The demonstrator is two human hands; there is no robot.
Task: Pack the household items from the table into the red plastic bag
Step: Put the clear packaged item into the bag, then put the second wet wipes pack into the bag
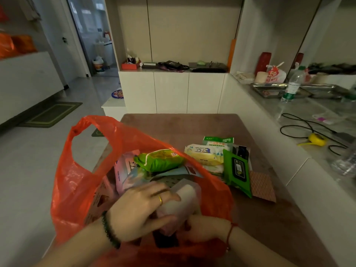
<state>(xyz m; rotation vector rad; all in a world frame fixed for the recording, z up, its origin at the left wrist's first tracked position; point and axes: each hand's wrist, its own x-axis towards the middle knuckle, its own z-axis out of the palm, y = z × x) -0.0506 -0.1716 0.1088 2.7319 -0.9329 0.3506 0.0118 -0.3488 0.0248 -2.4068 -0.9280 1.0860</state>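
Bag [77, 182] sits on the surface, mouth open, already stuffed; left hand [138, 207] clamps a white pack [185, 199] at its mouth, right hand [206, 228] pinches the near rim, so thin film could tear or the green pack [159, 159] on top spill out.

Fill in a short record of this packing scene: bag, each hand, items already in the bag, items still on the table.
bag: red plastic bag, open, on the table
left hand: holds a white packet over the bag's mouth
right hand: at the bag's near rim
in bag: green packet, pink pack
on table: yellow wipes, green wipes pack, brown pad
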